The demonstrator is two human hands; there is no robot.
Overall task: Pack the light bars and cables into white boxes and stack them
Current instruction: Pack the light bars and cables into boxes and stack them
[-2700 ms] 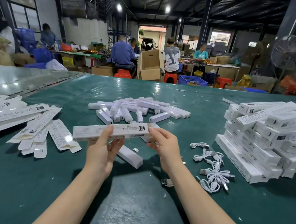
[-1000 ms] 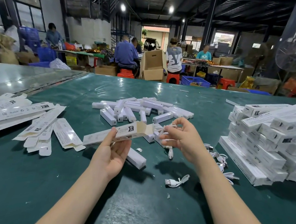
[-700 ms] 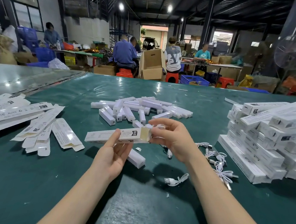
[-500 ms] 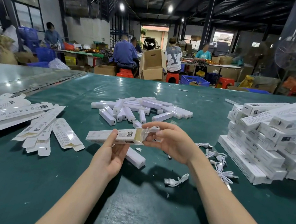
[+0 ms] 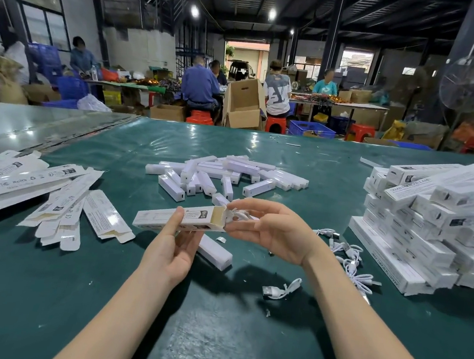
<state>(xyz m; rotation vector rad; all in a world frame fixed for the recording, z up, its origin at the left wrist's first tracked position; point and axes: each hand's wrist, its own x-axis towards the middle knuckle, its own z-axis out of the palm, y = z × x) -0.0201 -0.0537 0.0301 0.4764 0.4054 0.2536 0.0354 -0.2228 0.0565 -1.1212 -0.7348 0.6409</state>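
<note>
In the head view, the left hand (image 5: 175,248) is holding a long white box (image 5: 165,218) just above the green desk (image 5: 215,336), with the thumb on top and the fingers curling under it. The right hand (image 5: 277,232) is pinching a small white cable (image 5: 239,215) right at the open end of the box. One light bar (image 5: 214,252) is lying on the desk just under the box. A pile of light bars (image 5: 224,175) is sitting behind the box. Loose cables (image 5: 349,259) are lying to the right of the box, and a big stack of packed boxes (image 5: 428,226) is sitting farther right. Flat, unfolded boxes (image 5: 41,189) are lying to the left of the box.
</note>
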